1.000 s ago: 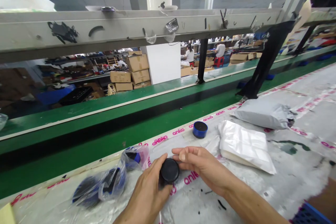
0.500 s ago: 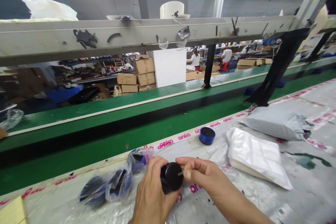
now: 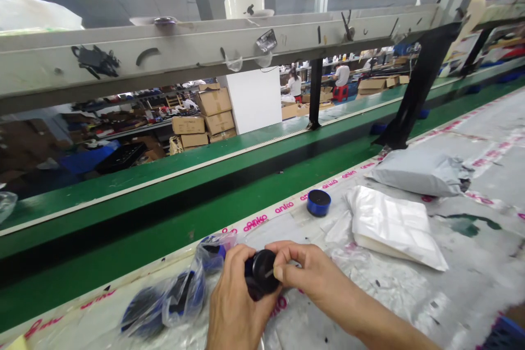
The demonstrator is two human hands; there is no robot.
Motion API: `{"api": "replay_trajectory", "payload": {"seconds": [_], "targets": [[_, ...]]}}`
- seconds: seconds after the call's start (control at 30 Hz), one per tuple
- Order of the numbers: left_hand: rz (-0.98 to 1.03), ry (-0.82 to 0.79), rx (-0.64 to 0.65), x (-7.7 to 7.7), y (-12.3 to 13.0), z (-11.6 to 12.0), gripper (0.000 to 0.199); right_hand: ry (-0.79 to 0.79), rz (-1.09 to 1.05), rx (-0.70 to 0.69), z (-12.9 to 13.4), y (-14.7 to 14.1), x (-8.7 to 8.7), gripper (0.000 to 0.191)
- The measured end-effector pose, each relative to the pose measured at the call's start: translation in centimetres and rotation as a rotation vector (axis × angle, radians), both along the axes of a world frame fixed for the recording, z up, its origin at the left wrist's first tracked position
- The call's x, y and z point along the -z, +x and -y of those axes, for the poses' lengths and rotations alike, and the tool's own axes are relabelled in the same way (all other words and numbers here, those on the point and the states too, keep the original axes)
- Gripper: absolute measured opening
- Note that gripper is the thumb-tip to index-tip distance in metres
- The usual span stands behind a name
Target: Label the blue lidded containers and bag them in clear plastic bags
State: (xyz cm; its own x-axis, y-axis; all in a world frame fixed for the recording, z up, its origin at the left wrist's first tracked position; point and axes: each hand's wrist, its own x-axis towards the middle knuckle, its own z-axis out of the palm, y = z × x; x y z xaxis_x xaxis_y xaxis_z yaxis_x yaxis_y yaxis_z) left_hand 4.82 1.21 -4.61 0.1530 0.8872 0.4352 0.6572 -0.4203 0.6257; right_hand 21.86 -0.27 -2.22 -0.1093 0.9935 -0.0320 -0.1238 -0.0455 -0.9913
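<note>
A round black puck-like piece (image 3: 264,272) is held in my left hand (image 3: 233,298), whose fingers and thumb wrap round its side. Its flat, dark face is turned toward me and bears a short pale mark near the right edge. My right hand (image 3: 305,269) pinches at that edge with thumb and forefinger; whatever lies between these fingertips is too small to make out. Left of my hands, several blue-and-black round pieces (image 3: 142,310) lie in clear plastic bags (image 3: 197,284). Beyond my right hand stands an unwrapped blue round piece with a black top (image 3: 319,203).
A white plastic packet (image 3: 394,227) and a grey bag (image 3: 420,172) lie on the plastic-covered table at right. Behind the table's edge runs a green conveyor (image 3: 262,180). A grey metal beam (image 3: 184,46) crosses above it. Cartons (image 3: 215,104) and two seated people are farther back.
The camera view has shifted, moving most of the scene left and slightly up. My right fingertips sit a little farther over the black piece's edge. Both hands keep their hold.
</note>
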Motion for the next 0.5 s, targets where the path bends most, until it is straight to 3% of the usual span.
{"api": "replay_trajectory", "payload": {"seconds": [0.5], "targets": [[-0.024, -0.014, 0.019, -0.64, 0.28, 0.19, 0.031, 0.058, 0.006, 0.008, -0.45, -0.06, 0.53, 0.007]]}}
